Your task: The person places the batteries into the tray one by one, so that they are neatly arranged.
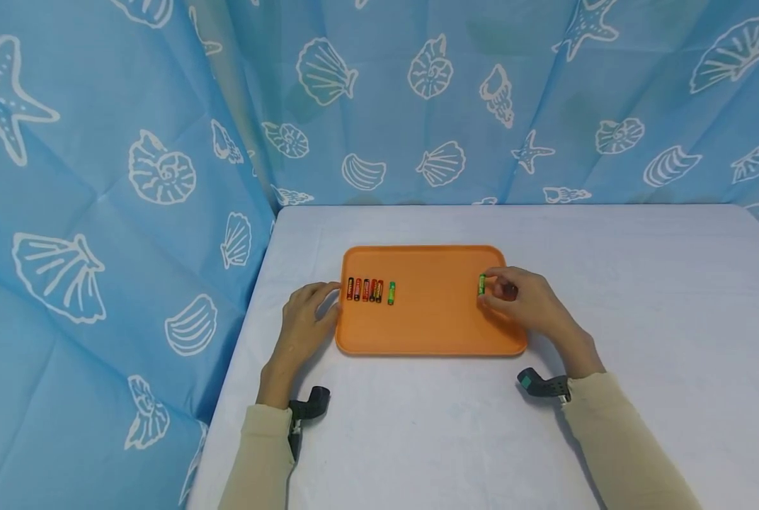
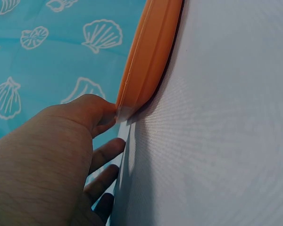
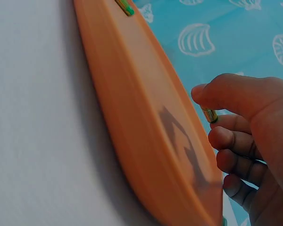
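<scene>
An orange tray (image 1: 430,333) lies on the table. My left hand (image 1: 304,319) rests at its left edge, thumb and fingertips at the rim; in the left wrist view the thumb (image 2: 101,110) touches the tray wall and the other fingers hang loosely. Over the tray's right part, my right hand (image 1: 524,301) pinches a small green battery (image 1: 481,285) between thumb and finger. The right wrist view shows only one end of this battery (image 3: 210,116) below the thumb. Several red and black batteries (image 1: 365,290) stand in a row at the tray's left, beside another green battery (image 1: 391,293).
A white cloth covers the table (image 1: 418,439). Blue curtains (image 1: 386,106) with white shell prints hang behind it and on the left. Each wrist wears a dark camera mount, the left one (image 1: 312,404) and the right one (image 1: 541,384), low over the cloth.
</scene>
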The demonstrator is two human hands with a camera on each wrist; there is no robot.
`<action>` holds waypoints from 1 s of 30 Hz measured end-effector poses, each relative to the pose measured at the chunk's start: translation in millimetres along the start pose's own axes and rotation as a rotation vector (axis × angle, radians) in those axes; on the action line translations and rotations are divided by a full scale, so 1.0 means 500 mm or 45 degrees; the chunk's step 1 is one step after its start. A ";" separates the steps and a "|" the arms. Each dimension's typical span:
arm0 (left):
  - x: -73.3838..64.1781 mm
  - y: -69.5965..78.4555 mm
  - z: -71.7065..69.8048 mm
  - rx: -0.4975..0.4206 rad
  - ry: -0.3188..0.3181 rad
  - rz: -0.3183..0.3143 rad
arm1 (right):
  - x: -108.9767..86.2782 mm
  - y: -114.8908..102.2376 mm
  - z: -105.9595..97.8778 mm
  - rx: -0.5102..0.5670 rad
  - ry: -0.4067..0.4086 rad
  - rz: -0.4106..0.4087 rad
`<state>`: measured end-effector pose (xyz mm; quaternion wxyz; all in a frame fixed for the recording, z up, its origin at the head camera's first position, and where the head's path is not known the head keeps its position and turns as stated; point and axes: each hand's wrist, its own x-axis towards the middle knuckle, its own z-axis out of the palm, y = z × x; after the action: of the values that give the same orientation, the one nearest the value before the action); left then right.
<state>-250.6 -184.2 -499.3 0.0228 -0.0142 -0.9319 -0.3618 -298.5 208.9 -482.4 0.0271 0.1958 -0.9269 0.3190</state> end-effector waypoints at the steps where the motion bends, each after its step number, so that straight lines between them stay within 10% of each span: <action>1: 0.000 0.001 0.000 0.002 0.000 -0.003 | 0.001 -0.003 0.002 0.012 -0.003 -0.014; 30: -0.001 0.004 0.001 0.005 0.002 -0.029 | 0.021 -0.040 0.059 0.025 -0.096 -0.098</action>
<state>-249.9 -182.4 -498.3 0.0193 -0.0033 -0.9327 -0.3602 -298.6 173.1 -492.6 0.0023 0.2434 -0.9159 0.3191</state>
